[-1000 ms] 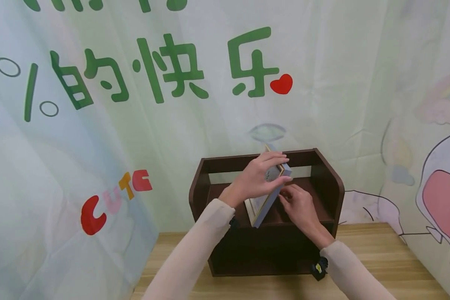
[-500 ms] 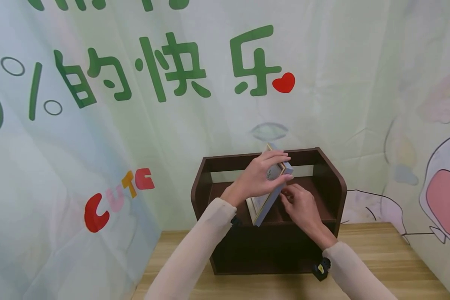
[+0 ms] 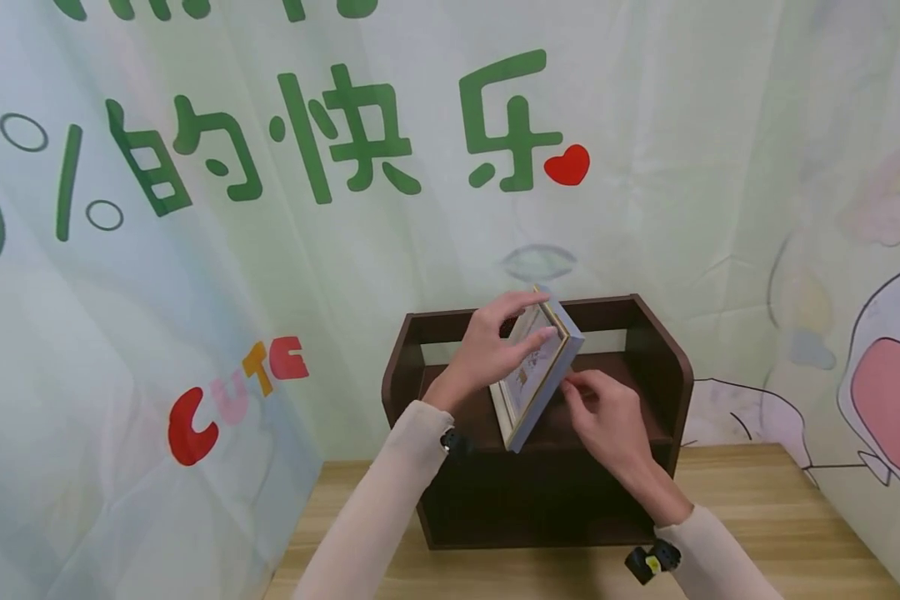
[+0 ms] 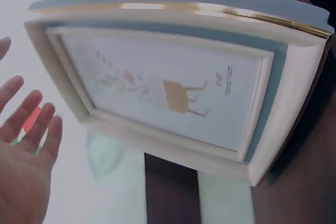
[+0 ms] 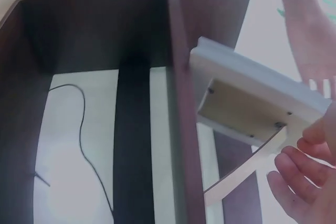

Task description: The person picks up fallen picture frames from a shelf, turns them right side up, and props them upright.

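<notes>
A picture frame (image 3: 534, 375) with a cream and gold border and blue-grey sides leans back on the upper shelf of a dark brown rack (image 3: 450, 400). The left wrist view shows a small animal drawing inside the frame (image 4: 157, 87). My left hand (image 3: 487, 346) is by the frame's front with fingers spread; in its wrist view the hand (image 4: 23, 150) is apart from the frame. Behind the frame, my right hand (image 3: 607, 417) has loosely bent fingers near the back. In the right wrist view, a thin support leg (image 5: 247, 169) slants out from the backing, close to the fingertips (image 5: 291, 166).
The rack's raised side panel (image 3: 660, 375) is to the right and a back rail (image 3: 600, 317) runs behind. A wooden tabletop (image 3: 750, 492) lies under the rack. A printed curtain (image 3: 682, 208) hangs behind. A thin dark cord (image 5: 81, 124) shows through the rack.
My left hand has drawn back to the left off the frame's upper edge, uncovering more of its front. The right hand has shifted slightly; the frame stays leaning in place.
</notes>
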Demonstrator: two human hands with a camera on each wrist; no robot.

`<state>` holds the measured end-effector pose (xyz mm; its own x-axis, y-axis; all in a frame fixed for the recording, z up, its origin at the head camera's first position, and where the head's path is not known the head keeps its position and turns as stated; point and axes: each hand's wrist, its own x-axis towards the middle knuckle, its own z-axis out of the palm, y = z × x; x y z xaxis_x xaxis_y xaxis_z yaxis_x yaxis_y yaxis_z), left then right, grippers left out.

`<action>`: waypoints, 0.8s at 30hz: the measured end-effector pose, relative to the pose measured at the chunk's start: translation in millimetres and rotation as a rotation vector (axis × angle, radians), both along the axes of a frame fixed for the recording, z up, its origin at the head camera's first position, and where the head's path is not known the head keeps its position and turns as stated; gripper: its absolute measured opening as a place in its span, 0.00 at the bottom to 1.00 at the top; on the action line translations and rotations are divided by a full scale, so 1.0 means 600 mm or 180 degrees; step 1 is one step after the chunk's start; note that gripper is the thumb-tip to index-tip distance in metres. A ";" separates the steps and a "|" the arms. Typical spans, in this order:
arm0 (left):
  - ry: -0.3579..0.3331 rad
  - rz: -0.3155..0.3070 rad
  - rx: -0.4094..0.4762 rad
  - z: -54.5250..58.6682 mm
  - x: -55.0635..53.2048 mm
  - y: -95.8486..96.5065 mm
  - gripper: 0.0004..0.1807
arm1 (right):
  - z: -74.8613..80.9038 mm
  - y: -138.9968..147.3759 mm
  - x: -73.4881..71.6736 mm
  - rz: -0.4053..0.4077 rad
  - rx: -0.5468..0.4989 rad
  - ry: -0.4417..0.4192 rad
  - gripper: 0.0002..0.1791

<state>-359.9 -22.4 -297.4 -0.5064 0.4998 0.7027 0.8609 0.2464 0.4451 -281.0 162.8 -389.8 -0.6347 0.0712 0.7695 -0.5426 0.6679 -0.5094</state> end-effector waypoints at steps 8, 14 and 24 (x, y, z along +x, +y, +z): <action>-0.0921 0.0352 0.0201 -0.015 -0.031 -0.019 0.21 | 0.011 -0.008 0.034 0.0088 -0.0513 -0.0505 0.16; -0.1236 0.0751 0.0011 -0.036 -0.056 -0.014 0.20 | 0.011 -0.021 0.039 0.0093 -0.0605 -0.0712 0.19; -0.1648 0.0913 -0.0012 -0.074 -0.079 -0.024 0.20 | 0.008 -0.052 0.029 0.0025 -0.0574 -0.0453 0.11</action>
<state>-407.0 -36.7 -342.0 -0.8982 0.2942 0.3266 0.4306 0.4397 0.7882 -263.8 131.3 -384.7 -0.7369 0.1941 0.6475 -0.4616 0.5552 -0.6919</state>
